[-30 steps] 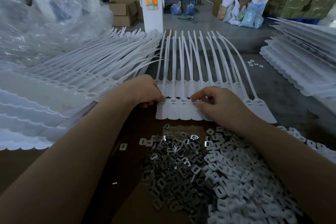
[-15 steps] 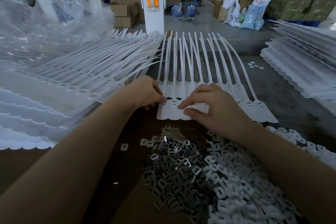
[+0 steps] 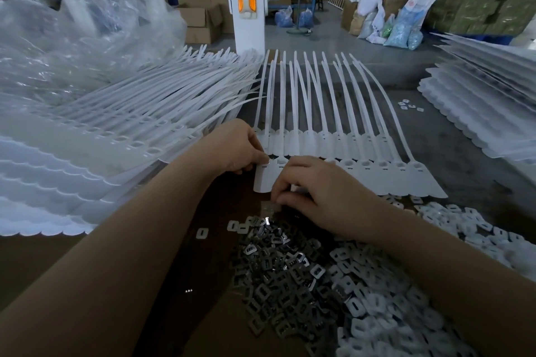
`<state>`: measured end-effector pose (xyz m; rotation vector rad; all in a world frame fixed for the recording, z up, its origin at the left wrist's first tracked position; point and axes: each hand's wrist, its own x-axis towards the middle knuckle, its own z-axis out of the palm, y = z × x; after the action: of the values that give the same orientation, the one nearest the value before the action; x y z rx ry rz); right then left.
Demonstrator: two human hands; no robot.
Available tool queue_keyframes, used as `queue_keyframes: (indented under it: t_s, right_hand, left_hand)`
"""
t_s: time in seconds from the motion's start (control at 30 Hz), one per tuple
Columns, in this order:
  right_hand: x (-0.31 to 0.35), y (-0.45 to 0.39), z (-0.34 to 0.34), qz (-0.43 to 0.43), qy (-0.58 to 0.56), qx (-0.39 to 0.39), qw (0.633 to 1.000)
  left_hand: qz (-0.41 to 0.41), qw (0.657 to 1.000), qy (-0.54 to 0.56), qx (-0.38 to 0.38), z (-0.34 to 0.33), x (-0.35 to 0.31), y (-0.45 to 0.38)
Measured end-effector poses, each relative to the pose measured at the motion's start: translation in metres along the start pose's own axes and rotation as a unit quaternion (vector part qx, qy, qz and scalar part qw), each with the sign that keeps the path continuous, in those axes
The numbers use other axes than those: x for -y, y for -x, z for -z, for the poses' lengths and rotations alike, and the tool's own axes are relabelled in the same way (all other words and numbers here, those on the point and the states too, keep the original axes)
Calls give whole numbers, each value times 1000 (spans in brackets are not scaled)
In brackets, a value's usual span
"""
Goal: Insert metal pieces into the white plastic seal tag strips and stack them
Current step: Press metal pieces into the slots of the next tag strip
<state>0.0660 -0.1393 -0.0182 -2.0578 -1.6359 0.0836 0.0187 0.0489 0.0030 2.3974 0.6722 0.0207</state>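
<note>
The left hand (image 3: pixel 237 151) is pinching the leftmost tag of the seal strip sheet (image 3: pixel 333 165) lying mid-table; the right hand (image 3: pixel 316 194), fingers curled, is reaching toward the metal pieces (image 3: pixel 278 266), its catch unclear; insertion looks underway, next needing alignment with the slot.

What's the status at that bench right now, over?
Left hand pinching the white plastic seal tag strip sheet at its left end. Right hand curled at its near edge. Shiny metal clip pile close by. Nothing blocking.
</note>
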Motion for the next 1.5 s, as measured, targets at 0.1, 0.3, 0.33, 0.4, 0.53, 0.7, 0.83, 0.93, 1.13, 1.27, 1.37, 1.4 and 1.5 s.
queue_keyframes:
  t_s: [0.1,0.3,0.33,0.4,0.53,0.7,0.83,0.93,1.13,1.27,1.37,1.4,1.5]
  right_hand:
    - [-3,1,8,-79,-111,-60,989]
    - [-18,2,16,-178,-283,-186,924]
    - [-19,2,16,-188,-305,-195,913]
    - [-22,2,15,-198,-334,-210,898]
    - [-25,1,14,-203,-350,-218,888]
    - [-24,0,14,-199,-366,-219,882]
    - [-22,1,16,-210,-384,-221,871]
    - [-21,1,17,-221,-356,-212,883]
    - [-17,1,17,-207,-290,-191,915]
    - [-17,0,16,-217,-272,-186,919]
    - [-16,-1,15,-225,-272,-182,918]
    - [-15,0,16,-225,-268,-180,919]
    - [-14,0,16,-225,-262,-179,921]
  left_hand:
    - [-17,1000,-20,3,3,-3,4]
    - [-153,986,58,18,11,-21,19]
    - [-162,982,84,53,11,-25,21]
    - [-174,972,123,98,9,-30,24]
    - [-179,966,150,114,5,-33,25]
    - [-165,964,172,115,3,-30,24]
    - [-123,961,223,105,6,-28,22]
    - [-78,956,265,102,7,-27,21]
    - [-71,952,273,122,5,-29,22]
    - [-74,946,280,145,7,-29,22]
    - [-73,948,271,150,6,-28,23]
    - [-74,949,267,150,6,-28,23]
    - [-76,948,272,143,5,-29,22]
